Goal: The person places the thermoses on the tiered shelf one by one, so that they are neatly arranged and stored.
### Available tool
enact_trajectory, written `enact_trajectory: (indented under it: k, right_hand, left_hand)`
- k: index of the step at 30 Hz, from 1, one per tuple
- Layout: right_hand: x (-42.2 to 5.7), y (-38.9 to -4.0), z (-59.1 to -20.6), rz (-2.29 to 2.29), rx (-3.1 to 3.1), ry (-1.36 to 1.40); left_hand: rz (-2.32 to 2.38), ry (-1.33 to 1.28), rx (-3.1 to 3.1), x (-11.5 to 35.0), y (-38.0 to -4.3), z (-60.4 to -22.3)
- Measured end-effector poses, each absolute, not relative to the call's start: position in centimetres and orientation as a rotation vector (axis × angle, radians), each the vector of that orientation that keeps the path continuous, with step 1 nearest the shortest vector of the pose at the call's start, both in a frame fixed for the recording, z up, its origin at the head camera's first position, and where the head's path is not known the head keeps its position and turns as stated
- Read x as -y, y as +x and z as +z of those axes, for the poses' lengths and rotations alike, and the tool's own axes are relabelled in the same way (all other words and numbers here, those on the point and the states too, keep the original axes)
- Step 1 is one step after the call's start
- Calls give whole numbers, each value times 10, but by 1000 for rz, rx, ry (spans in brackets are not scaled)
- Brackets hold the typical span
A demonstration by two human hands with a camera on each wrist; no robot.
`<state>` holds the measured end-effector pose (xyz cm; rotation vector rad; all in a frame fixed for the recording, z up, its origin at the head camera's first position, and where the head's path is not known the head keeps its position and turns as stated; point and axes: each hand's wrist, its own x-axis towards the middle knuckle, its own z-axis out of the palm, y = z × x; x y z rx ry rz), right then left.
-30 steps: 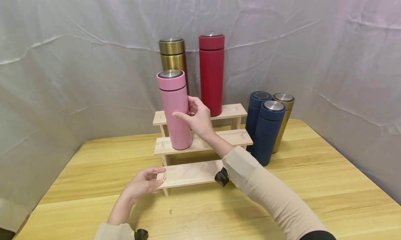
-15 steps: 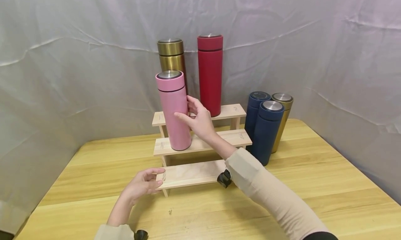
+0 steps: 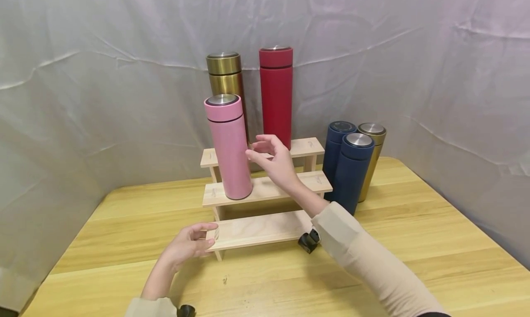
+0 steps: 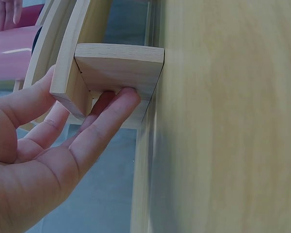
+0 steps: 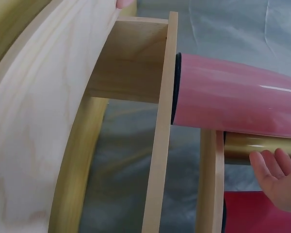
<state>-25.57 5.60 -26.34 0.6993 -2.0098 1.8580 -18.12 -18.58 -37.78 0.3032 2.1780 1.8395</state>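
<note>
A three-step wooden display stand (image 3: 265,229) stands on the table. My left hand (image 3: 186,244) pinches the left end of its lowest shelf, thumb at the board's edge and fingers underneath against the end leg in the left wrist view. Upright at the left of the middle shelf is a pink thermos flask (image 3: 228,151). Just right of it my right hand (image 3: 278,163) holds nothing; the fingers are loosely bent, and in the right wrist view a gap separates them from the pink flask. A gold flask (image 3: 227,81), partly hidden, and a red flask (image 3: 276,96) occupy the top shelf.
To the right of the stand, two blue flasks (image 3: 351,174) and another gold flask (image 3: 374,144) are grouped close together on the wooden table (image 3: 414,243). A grey cloth backdrop (image 3: 157,100) hangs behind and at the sides.
My right hand has let go of the pink flask and moved slightly right and down. The flask stays upright on the middle shelf, and my left hand keeps its place.
</note>
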Motion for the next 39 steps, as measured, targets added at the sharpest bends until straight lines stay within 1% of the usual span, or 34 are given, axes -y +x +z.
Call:
enact_trajectory:
  k: [16,24,39]
  right_hand:
    - [-83,-238,-268,1827,1962,798]
    - [-99,-230,-270,1849,1955,782]
    - [-131,-215,-272,1866,1891,749]
  left_hand:
    - [1847,321,-2174,187,-182,-380]
    - [1848,344,-2164,187,-181,-381]
    - [1844,307,-2171,187,-183,-381]
